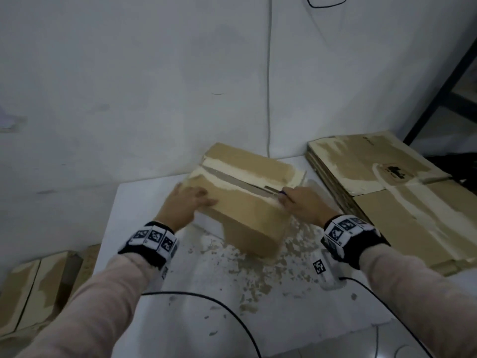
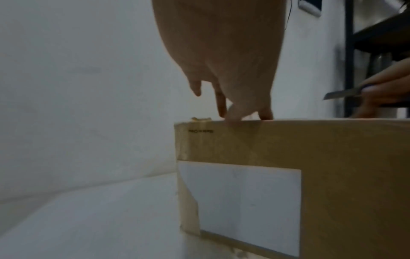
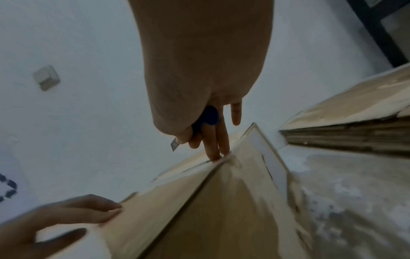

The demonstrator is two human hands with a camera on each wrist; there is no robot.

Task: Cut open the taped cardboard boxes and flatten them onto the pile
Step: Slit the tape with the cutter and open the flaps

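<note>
On a white counter [image 1: 180,319] littered with cardboard scraps against a white wall [image 1: 129,73], the left hand [image 1: 184,202] presses flat on the box [image 1: 242,202] while the right hand [image 1: 304,202] grips a knife [image 2: 341,93].

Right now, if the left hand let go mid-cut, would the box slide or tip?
Probably slide: the cardboard box sits on a smooth white table. Tipping seems unlikely; it sits low and wide. The left hand rests on top, steadying it.
</note>
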